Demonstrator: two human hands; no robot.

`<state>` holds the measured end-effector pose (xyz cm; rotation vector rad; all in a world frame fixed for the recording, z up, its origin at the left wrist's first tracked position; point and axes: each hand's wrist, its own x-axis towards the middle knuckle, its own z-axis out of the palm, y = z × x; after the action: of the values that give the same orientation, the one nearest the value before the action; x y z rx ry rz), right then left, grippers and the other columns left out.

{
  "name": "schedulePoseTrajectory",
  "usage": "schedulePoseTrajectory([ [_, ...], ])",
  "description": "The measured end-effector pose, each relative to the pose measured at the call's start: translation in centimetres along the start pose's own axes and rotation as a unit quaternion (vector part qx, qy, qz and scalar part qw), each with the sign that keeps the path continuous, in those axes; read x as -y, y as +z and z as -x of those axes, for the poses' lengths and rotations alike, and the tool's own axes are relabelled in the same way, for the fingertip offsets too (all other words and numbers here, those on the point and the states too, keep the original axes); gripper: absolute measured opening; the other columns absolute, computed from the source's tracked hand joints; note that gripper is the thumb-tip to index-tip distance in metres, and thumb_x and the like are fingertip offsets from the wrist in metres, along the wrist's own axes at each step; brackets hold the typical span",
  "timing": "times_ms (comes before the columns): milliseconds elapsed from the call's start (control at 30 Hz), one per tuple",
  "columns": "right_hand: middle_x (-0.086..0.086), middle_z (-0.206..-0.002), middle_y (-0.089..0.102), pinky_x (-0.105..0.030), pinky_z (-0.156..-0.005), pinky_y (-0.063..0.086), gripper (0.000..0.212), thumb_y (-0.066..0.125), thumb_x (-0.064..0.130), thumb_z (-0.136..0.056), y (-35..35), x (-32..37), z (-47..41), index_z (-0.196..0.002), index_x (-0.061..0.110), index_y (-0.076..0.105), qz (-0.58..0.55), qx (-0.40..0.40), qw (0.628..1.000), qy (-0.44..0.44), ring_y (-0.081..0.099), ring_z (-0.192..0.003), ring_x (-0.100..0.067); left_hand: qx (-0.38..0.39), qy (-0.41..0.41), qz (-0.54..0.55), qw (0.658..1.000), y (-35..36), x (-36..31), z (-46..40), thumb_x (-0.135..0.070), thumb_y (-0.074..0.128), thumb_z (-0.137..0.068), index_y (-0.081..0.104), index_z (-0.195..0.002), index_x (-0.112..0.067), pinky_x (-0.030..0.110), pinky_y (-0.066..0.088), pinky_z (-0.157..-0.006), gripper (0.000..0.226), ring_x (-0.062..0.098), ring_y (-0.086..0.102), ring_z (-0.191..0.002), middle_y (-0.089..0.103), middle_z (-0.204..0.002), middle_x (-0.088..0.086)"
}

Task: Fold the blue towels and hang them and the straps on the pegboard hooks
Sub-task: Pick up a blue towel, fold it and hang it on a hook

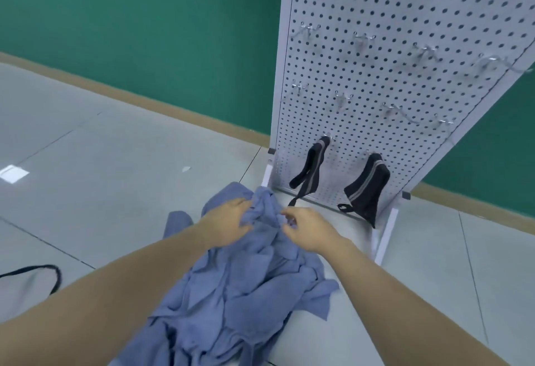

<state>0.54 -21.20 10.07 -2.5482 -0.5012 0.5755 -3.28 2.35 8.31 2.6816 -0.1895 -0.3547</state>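
I see both hands on the crumpled heap of blue towels (240,287), soft terry, lying on the grey tiled floor (95,168) near the pegboard (399,47). Left hand (227,225) grips a fold at the far edge; right hand (308,231) pinches the same bunch. Two black straps (311,167) with grey stripes hang from the lowest hooks. White perforated metal board, green wall (144,18) behind.

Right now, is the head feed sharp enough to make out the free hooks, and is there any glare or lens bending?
Head view: upper hooks on the pegboard are smeared by motion blur; hanging straps and blue towels read clearly; a bright glare patch sits on the floor; wide-angle bending tilts the pegboard.
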Motion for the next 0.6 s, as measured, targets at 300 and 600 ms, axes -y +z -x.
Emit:
schedulePoseTrajectory([
  [300,0.000,-0.148,0.054,-0.026,-0.106,0.040,0.074,0.079,0.039,-0.089,7.4,-2.7,0.3,-0.152,0.017,0.046,-0.067,0.184,0.981,0.019,0.052,-0.135,-0.021,0.151,0.029,-0.085,0.984,3.8,1.4,0.5,-0.040,0.069,-0.091,0.061,-0.111,-0.025,0.033,0.041,-0.074,0.027,0.017,0.053,-0.087,0.053,-0.090,-0.011],
  [600,0.003,-0.071,0.058,-0.030,-0.068,0.043,0.021,0.071,0.017,-0.093,5.6,-1.7,0.2,-0.076,0.016,0.060,-0.052,0.157,0.986,-0.007,0.050,-0.067,-0.014,0.098,0.004,-0.031,0.995,1.3,0.7,0.9,-0.016,0.062,-0.094,0.046,-0.075,-0.023,0.023,0.030,-0.056,0.026,0.007,0.037,-0.058,0.042,-0.061,-0.009],
])
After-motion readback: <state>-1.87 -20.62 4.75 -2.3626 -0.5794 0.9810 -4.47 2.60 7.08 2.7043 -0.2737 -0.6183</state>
